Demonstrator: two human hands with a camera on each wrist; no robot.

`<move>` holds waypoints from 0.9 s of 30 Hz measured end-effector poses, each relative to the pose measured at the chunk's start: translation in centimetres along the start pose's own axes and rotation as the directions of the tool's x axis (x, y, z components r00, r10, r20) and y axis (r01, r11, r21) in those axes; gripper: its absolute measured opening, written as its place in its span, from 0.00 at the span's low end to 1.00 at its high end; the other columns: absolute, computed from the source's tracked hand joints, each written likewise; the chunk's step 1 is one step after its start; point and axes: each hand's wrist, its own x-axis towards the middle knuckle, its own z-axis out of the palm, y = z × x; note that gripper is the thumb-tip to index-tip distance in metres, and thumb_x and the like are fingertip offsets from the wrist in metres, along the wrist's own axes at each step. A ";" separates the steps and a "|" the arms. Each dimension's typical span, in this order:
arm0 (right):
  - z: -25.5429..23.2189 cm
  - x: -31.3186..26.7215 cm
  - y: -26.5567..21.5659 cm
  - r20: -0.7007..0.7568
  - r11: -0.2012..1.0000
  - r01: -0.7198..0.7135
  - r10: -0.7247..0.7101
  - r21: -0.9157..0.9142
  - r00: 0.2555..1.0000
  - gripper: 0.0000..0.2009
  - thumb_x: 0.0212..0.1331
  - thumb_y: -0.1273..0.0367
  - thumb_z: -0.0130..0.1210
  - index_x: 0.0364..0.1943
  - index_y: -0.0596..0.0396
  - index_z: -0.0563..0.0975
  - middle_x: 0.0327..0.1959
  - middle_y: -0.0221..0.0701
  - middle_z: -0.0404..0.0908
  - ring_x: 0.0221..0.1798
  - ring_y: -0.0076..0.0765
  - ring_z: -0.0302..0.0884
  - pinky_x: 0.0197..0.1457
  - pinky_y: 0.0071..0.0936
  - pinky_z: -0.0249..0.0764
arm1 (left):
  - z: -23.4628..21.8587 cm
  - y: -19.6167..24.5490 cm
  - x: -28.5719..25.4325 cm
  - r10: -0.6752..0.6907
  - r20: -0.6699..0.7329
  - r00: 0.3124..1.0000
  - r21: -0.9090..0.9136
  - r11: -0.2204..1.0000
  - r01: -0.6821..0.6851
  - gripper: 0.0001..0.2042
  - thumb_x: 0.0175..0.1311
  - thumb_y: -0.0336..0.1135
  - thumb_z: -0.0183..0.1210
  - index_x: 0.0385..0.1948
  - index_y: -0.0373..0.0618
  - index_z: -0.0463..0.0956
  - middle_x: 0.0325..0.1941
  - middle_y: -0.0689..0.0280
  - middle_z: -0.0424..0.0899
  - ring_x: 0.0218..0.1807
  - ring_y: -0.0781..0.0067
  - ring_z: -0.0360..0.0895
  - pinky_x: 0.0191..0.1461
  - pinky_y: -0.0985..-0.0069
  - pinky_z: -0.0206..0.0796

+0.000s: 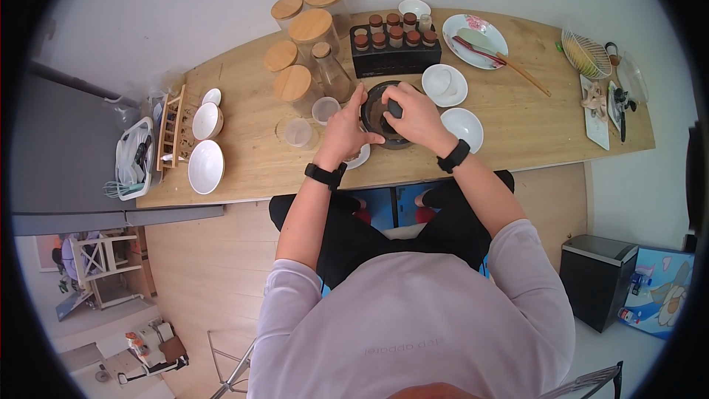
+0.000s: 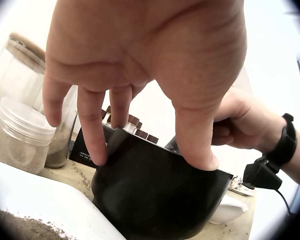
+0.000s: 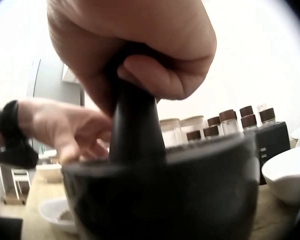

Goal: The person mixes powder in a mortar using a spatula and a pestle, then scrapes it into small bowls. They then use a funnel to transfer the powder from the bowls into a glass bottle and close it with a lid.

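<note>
A black mortar [image 2: 155,195] stands near the front of the wooden table. My left hand [image 1: 343,129] spans its rim, the thumb on the near side and the fingertips against the outer wall. Curled round the top of a black pestle [image 3: 135,130], my right hand [image 1: 419,120] holds it upright in the mortar; the pestle's lower end is hidden below the rim. Beside the mortar, partly under my left hand, a white dish [image 2: 55,195] holds brown powder [image 2: 25,227]. A clear plastic jar [image 2: 22,135] stands to the left.
Behind the mortar are a black spice rack [image 1: 384,66] with brown-capped bottles and several wooden-lidded jars [image 1: 310,26]. White bowls [image 1: 462,131] stand close on the right. Farther right, a floral plate [image 1: 484,55] carries a wooden-handled tool. More bowls [image 1: 206,167] sit at the left.
</note>
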 end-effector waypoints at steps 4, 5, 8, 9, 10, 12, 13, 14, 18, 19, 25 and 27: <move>-0.5 1.0 1.6 -0.040 1.000 0.015 -0.016 -0.020 0.999 0.12 0.50 0.69 0.65 0.38 0.48 0.76 0.36 0.35 0.76 0.39 0.51 0.79 0.39 0.45 0.73 | 0.4 -0.5 -0.2 0.015 -0.016 1.000 -0.034 0.999 -0.015 0.60 0.30 0.38 0.82 0.73 0.41 0.53 0.66 0.55 0.76 0.51 0.52 0.82 0.56 0.63 0.73; -0.9 0.9 0.9 -0.078 0.999 0.045 -0.047 -0.024 0.996 0.12 0.50 0.69 0.65 0.38 0.48 0.76 0.36 0.35 0.77 0.38 0.51 0.79 0.38 0.45 0.73 | 0.4 -0.6 -0.2 0.019 -0.021 1.000 -0.044 0.999 -0.020 0.60 0.30 0.38 0.82 0.73 0.41 0.53 0.66 0.55 0.76 0.51 0.53 0.82 0.56 0.64 0.73; -1.8 0.5 -1.1 -0.105 0.999 -0.007 0.002 -0.045 0.994 0.12 0.50 0.69 0.64 0.38 0.47 0.76 0.37 0.35 0.77 0.38 0.52 0.79 0.39 0.46 0.73 | 0.4 -0.7 -0.2 0.012 -0.018 1.000 -0.046 0.999 -0.013 0.60 0.31 0.38 0.82 0.74 0.41 0.52 0.66 0.55 0.76 0.50 0.53 0.83 0.55 0.64 0.73; -1.2 0.1 -1.0 -0.081 0.998 -0.029 0.024 -0.064 0.996 0.12 0.50 0.69 0.64 0.38 0.47 0.76 0.37 0.35 0.77 0.38 0.52 0.79 0.39 0.46 0.73 | 0.4 -0.6 -0.3 0.007 -0.012 1.000 -0.048 0.999 -0.007 0.60 0.31 0.38 0.81 0.74 0.41 0.52 0.66 0.55 0.76 0.49 0.53 0.83 0.55 0.64 0.73; -0.3 -0.2 -0.7 -0.061 0.995 -0.047 0.042 -0.084 0.997 0.11 0.50 0.69 0.64 0.38 0.47 0.76 0.37 0.35 0.77 0.39 0.52 0.79 0.39 0.46 0.73 | 0.3 -0.4 -0.3 0.004 -0.008 1.000 -0.046 0.999 -0.005 0.60 0.32 0.38 0.81 0.74 0.42 0.52 0.66 0.55 0.76 0.49 0.53 0.83 0.54 0.64 0.74; 0.5 0.0 -0.3 -0.046 0.993 -0.062 0.058 -0.098 0.997 0.11 0.50 0.69 0.63 0.38 0.46 0.76 0.36 0.35 0.77 0.39 0.53 0.79 0.39 0.47 0.73 | 0.1 -0.2 -0.2 0.003 -0.008 1.000 -0.041 0.999 -0.004 0.59 0.32 0.38 0.81 0.74 0.42 0.53 0.66 0.56 0.76 0.49 0.53 0.83 0.54 0.64 0.74; 0.4 0.4 0.0 -0.049 0.994 -0.060 0.055 -0.092 0.997 0.11 0.50 0.69 0.63 0.38 0.46 0.76 0.36 0.35 0.76 0.39 0.53 0.79 0.39 0.47 0.73 | 0.3 -0.3 -0.2 0.003 -0.010 1.000 -0.039 0.999 -0.004 0.59 0.32 0.38 0.81 0.74 0.42 0.53 0.66 0.56 0.76 0.49 0.53 0.83 0.54 0.64 0.74; 0.5 0.8 0.4 -0.050 0.995 -0.059 0.055 -0.084 0.997 0.11 0.50 0.69 0.63 0.38 0.46 0.76 0.36 0.35 0.76 0.39 0.54 0.79 0.40 0.47 0.73 | 0.3 -0.4 -0.3 0.001 -0.011 1.000 -0.036 0.999 -0.002 0.59 0.32 0.38 0.81 0.73 0.43 0.53 0.66 0.56 0.76 0.49 0.53 0.83 0.53 0.64 0.74; -1.2 1.7 0.4 -0.123 0.995 -0.077 0.068 -0.065 0.990 0.11 0.50 0.70 0.63 0.38 0.47 0.76 0.35 0.36 0.76 0.40 0.54 0.78 0.40 0.47 0.74 | 0.3 -0.4 -0.2 0.005 -0.014 1.000 -0.026 1.000 -0.005 0.58 0.33 0.38 0.81 0.73 0.43 0.54 0.66 0.56 0.76 0.48 0.53 0.83 0.53 0.63 0.74; -1.5 1.6 -0.1 -0.152 0.994 -0.097 0.087 -0.055 0.984 0.11 0.50 0.70 0.64 0.38 0.47 0.75 0.35 0.36 0.76 0.39 0.54 0.78 0.40 0.47 0.74 | 0.3 -0.3 -0.3 0.002 -0.015 1.000 -0.030 1.000 -0.002 0.58 0.33 0.38 0.81 0.73 0.43 0.54 0.65 0.56 0.76 0.49 0.53 0.83 0.54 0.63 0.74; 0.4 1.7 1.4 -0.150 0.997 -0.070 0.065 -0.028 0.987 0.11 0.51 0.69 0.64 0.37 0.47 0.75 0.36 0.36 0.75 0.40 0.54 0.78 0.41 0.45 0.74 | 0.3 -0.3 0.0 0.037 -0.030 0.999 -0.008 0.999 -0.038 0.57 0.33 0.38 0.81 0.72 0.43 0.55 0.64 0.55 0.77 0.49 0.51 0.83 0.54 0.62 0.75; -0.3 1.8 0.4 -0.087 0.997 -0.077 0.074 -0.023 0.993 0.11 0.51 0.69 0.64 0.37 0.47 0.75 0.36 0.36 0.76 0.40 0.53 0.78 0.41 0.45 0.74 | 0.4 -0.4 -0.5 0.035 -0.027 0.999 -0.005 0.999 -0.035 0.57 0.33 0.38 0.81 0.72 0.42 0.55 0.64 0.55 0.77 0.50 0.51 0.83 0.55 0.62 0.74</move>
